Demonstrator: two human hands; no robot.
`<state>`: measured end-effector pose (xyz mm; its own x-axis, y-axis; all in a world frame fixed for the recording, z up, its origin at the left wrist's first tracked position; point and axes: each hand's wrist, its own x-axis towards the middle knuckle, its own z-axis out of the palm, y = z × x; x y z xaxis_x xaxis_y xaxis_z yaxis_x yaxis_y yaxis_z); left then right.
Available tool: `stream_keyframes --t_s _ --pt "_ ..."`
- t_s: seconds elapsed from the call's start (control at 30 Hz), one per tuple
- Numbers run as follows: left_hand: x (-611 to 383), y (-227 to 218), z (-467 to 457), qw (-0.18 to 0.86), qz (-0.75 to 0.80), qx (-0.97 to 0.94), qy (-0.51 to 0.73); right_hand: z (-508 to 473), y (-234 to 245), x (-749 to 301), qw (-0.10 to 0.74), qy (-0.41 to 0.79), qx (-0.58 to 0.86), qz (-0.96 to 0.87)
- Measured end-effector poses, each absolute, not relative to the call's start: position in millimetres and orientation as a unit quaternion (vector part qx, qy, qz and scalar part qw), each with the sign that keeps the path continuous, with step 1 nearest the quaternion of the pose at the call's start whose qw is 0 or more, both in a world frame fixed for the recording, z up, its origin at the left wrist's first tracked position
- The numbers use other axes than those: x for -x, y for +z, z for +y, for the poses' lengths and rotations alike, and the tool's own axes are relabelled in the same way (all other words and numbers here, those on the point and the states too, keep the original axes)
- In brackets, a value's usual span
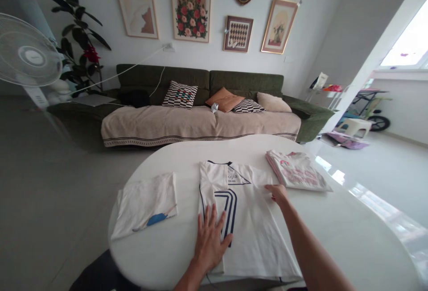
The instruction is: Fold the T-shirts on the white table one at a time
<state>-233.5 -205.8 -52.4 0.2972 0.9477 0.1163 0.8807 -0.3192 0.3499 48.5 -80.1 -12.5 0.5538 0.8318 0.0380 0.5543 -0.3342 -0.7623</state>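
A white jersey [252, 219] with dark blue trim and a large outlined number lies on the white table in front of me. Its left side is folded inward over the body. My left hand [212, 239] rests flat on that folded part, fingers spread. At the jersey's right sleeve, my right hand [277, 193] has its fingers closed on the edge of the fabric. To the left lies a folded white shirt [147, 201] with a blue print. A folded white and pink garment [299, 170] lies beyond my right hand.
The rounded white table [347, 233] carries all the clothes. Behind it stands a green sofa [247, 83] with a beige cover and several cushions. A standing fan [31, 56] is at the left, near a dark-leaved plant [80, 36]. A white stool [354, 126] stands far right.
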Motion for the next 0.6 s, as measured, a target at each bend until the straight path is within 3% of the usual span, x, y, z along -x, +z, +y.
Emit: stream_keyframes --t_s 0.37,0.6 --pt "233 -59 -205 0.066 0.568 -0.802 0.171 -49 28 37 0.394 0.098 0.698 -0.59" --pt "233 -60 -204 0.056 0.566 -0.803 0.179 -66 4 149 0.329 0.116 0.598 -0.722"
